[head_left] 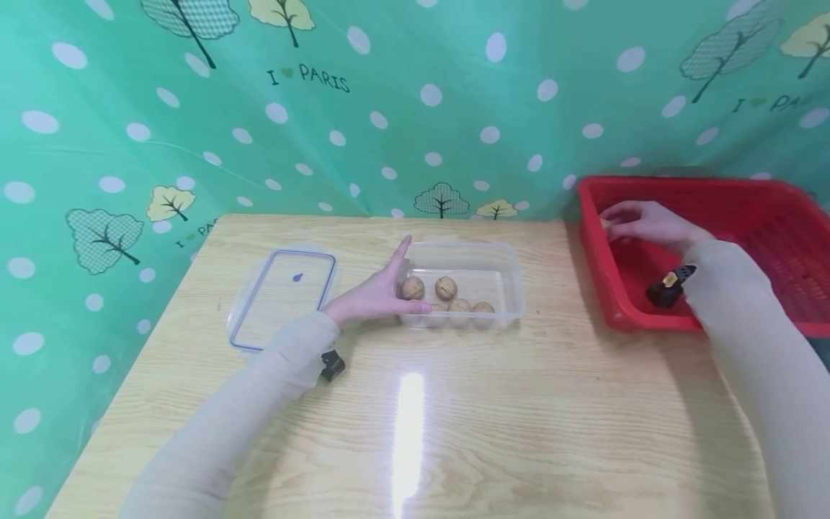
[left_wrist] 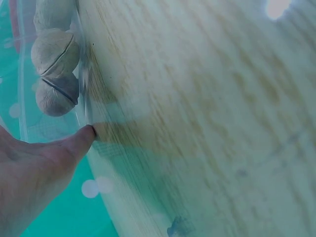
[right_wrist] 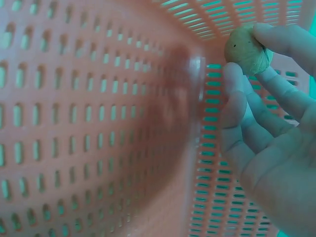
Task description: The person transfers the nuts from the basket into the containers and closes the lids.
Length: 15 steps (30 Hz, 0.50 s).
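A clear plastic container stands mid-table with several walnuts in it. My left hand rests against its left end, fingers straight and thumb along the front wall; the left wrist view shows the thumb tip touching the clear wall beside the walnuts. My right hand is inside the red basket at the right. In the right wrist view its fingers pinch a single walnut near the basket's slotted wall.
The container's clear lid with a blue rim lies flat on the wooden table, left of my left hand. A teal patterned cloth hangs behind the table. The basket overhangs the table's right side.
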### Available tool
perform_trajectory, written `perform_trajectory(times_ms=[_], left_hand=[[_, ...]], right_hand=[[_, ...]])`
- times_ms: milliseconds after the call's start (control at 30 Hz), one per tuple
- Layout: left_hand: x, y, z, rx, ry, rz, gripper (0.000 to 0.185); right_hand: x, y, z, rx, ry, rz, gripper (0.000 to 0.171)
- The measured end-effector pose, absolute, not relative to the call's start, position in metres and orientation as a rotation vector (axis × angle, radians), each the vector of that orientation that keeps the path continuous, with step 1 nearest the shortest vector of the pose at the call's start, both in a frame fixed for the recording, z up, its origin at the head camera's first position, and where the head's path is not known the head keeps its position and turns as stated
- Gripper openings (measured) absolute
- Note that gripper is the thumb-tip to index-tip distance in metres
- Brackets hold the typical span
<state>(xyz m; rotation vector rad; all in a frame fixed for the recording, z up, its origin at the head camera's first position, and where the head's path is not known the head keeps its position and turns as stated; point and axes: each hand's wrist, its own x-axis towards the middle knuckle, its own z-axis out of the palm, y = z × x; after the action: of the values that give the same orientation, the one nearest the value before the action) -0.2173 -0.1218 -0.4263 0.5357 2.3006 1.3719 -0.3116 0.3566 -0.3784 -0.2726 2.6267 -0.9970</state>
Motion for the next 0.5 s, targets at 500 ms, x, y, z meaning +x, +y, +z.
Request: perform_trajectory(times_ms=[500], left_hand=[[-0.217,-0.119,-0.424,0.575,2.294,1.386,0.127]], right_hand=[[-0.296,0.355,-0.336,-0.242,2.628,-1.019,0.055]])
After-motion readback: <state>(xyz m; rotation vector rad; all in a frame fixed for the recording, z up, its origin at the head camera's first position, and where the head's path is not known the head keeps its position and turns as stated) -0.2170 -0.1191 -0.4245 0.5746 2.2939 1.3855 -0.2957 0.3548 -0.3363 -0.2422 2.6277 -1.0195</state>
